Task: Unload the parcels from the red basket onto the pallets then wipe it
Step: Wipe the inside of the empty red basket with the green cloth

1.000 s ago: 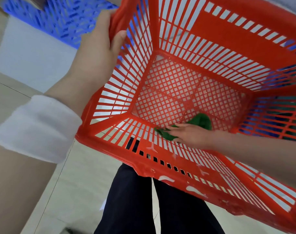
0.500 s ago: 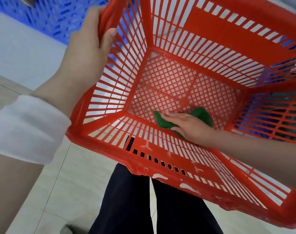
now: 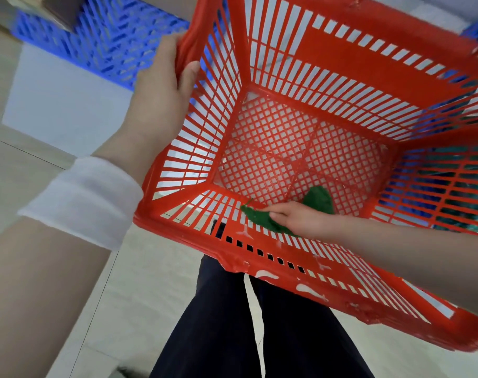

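Head view, cloth (image 3: 261, 220) shifted onto basket (image 3: 349, 61) wall

Likely warehouse or stockroom: blue plastic pallet (image 3: 104, 36) on pale tiled floor (image 3: 156, 290), blurred box (image 3: 59, 12) stacked on it, red slatted basket (image 3: 355, 64), more blue pallet behind slats at right.

The left hand (image 3: 156, 105) is gripping the rim of the red basket (image 3: 341, 64) at its left corner, the thumb lying against the inside of the slatted wall, and is holding it tilted with the open top towards the camera. Inside, the right hand (image 3: 300, 218) is holding a green cloth (image 3: 318, 199) against the edge where the near wall meets the mesh bottom. A blue pallet (image 3: 109, 42) is showing beyond the left hand
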The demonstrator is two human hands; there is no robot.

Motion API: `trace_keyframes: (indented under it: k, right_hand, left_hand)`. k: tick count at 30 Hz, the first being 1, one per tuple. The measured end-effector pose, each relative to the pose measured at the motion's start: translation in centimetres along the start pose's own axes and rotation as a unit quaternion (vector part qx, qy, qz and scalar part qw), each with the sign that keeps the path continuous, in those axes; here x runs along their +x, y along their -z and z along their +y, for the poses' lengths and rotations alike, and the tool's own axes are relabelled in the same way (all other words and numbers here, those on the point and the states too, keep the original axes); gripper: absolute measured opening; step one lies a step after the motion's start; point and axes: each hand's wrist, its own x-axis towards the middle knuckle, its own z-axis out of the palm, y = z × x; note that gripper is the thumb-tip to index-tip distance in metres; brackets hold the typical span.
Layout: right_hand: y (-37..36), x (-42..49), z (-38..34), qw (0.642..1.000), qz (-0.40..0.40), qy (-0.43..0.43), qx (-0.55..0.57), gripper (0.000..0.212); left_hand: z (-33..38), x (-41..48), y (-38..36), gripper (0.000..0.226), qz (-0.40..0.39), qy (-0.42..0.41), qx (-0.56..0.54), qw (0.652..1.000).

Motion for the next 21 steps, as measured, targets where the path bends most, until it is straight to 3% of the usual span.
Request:
trace_keyframes:
  k: [14,21]
  right_hand:
    - [0.6,-5.4,-6.6,0.998,-0.048,0.021,0.037,0.037]
    - [-0.3,-5.0,-5.9,0.996,-0.071,0.042,0.017,0.035]
  left_hand:
    - [-0.1,-0.1,0.0,0.039,-0.012,-0.01,-0.041,0.999]
    - [-0.5,0.1,-0.1,0.039,-0.019,-0.028,-0.044,0.998]
